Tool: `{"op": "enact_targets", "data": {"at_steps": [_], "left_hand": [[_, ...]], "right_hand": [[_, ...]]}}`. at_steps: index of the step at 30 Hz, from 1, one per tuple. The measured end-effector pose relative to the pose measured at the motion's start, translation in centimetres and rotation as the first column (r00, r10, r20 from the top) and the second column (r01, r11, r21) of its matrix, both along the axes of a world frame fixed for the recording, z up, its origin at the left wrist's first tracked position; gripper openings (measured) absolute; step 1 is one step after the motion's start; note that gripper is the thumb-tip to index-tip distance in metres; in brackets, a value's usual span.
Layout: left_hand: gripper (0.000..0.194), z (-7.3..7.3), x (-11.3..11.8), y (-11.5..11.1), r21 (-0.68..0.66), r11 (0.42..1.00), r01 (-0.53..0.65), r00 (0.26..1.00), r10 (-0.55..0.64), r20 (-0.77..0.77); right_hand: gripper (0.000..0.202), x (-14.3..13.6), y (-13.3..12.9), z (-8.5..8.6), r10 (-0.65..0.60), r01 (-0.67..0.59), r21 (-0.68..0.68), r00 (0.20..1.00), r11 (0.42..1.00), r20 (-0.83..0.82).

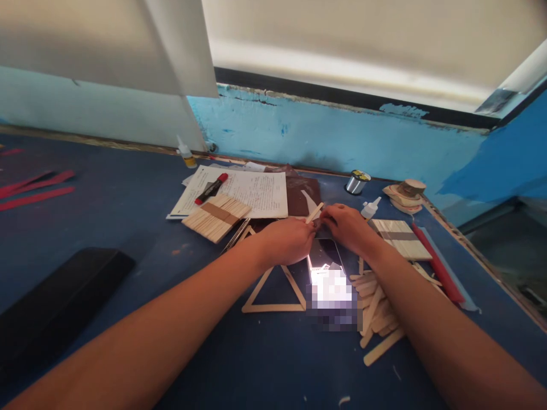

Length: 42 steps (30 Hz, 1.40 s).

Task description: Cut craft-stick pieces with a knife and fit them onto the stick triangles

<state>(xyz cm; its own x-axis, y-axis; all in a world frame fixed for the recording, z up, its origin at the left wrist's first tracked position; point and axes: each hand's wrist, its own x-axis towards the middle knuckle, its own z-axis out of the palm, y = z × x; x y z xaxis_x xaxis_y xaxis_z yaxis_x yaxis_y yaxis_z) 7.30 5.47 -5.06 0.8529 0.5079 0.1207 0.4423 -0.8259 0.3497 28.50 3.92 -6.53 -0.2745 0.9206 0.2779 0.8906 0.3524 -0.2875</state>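
Note:
My left hand (pixel 290 240) is closed on a wooden craft stick (pixel 315 212), whose end sticks up past the fingers. Right beside it, my right hand (pixel 344 225) has its fingers pinched together close to the stick. Whatever those fingers hold is too small to make out. Below the hands lies a phone (pixel 325 259) with a bright, partly blurred screen. A triangle of craft sticks (pixel 273 308) rests flat under my left wrist. Loose craft sticks (pixel 378 307) are heaped under my right forearm.
Banded stick bundles (pixel 216 219) (pixel 401 239) lie on both sides. Behind are papers (pixel 260 191), a red-capped marker (pixel 211 189), glue bottles (pixel 187 155) (pixel 371 208), a spool (pixel 358 182) and wood slices (pixel 405 193). A black case (pixel 64 307) sits left; red strips (pixel 38 191) lie farther back.

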Motion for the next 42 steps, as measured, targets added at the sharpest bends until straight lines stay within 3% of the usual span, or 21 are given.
{"op": "enact_targets", "data": {"at_steps": [7, 13, 16, 21, 24, 28, 33, 37, 42], "left_hand": [[0.038, 0.1, 0.0, -0.1, -0.026, 1.000, -0.009, 1.000, 0.009, 0.000], [0.037, 0.3, -0.2, 0.0, -0.075, 0.997, -0.014, 1.000, 0.016, 0.025], [0.035, 0.6, -0.4, 0.1, -0.120, 0.993, -0.018, 0.998, 0.026, 0.059], [0.025, 1.4, -1.0, 0.1, -0.211, 0.975, -0.073, 0.977, 0.112, 0.182], [0.026, 1.8, -1.2, -0.1, -0.265, 0.955, -0.137, 0.922, 0.221, 0.318], [0.025, 2.2, -1.1, -0.6, -0.389, 0.916, -0.101, 0.854, 0.280, 0.437], [0.029, 2.2, -0.9, -0.8, -0.546, 0.836, -0.063, 0.797, 0.371, 0.476], [0.024, 1.9, -1.0, -0.4, -0.671, 0.741, -0.022, 0.782, 0.431, 0.450], [0.020, 2.7, -2.1, -0.2, -0.751, 0.660, 0.031, 0.811, 0.423, 0.405]], "right_hand": [[0.019, -0.3, -0.1, 0.1, -0.021, 0.018, -0.032, 0.995, 0.999, -0.100], [0.008, 0.1, -0.2, 0.4, -0.056, 0.019, -0.117, 0.944, 0.993, -0.324], [0.013, 0.4, 0.1, 0.5, -0.122, 0.032, -0.185, 0.858, 0.982, -0.499], [0.030, 0.0, 0.0, 1.0, -0.156, -0.110, -0.298, 0.655, 0.948, -0.739], [0.031, -0.2, -0.3, 1.5, -0.154, -0.191, -0.304, 0.551, 0.933, -0.820], [0.029, -0.4, -0.6, 2.1, -0.135, -0.280, -0.296, 0.478, 0.913, -0.868], [0.027, -1.0, -1.1, 2.3, -0.075, -0.370, -0.284, 0.488, 0.884, -0.869], [0.034, -1.5, -1.4, 2.8, -0.001, -0.365, -0.230, 0.532, 0.902, -0.846], [0.063, -2.8, -2.8, 5.0, 0.067, -0.279, -0.151, 0.642, 0.948, -0.764]]}}
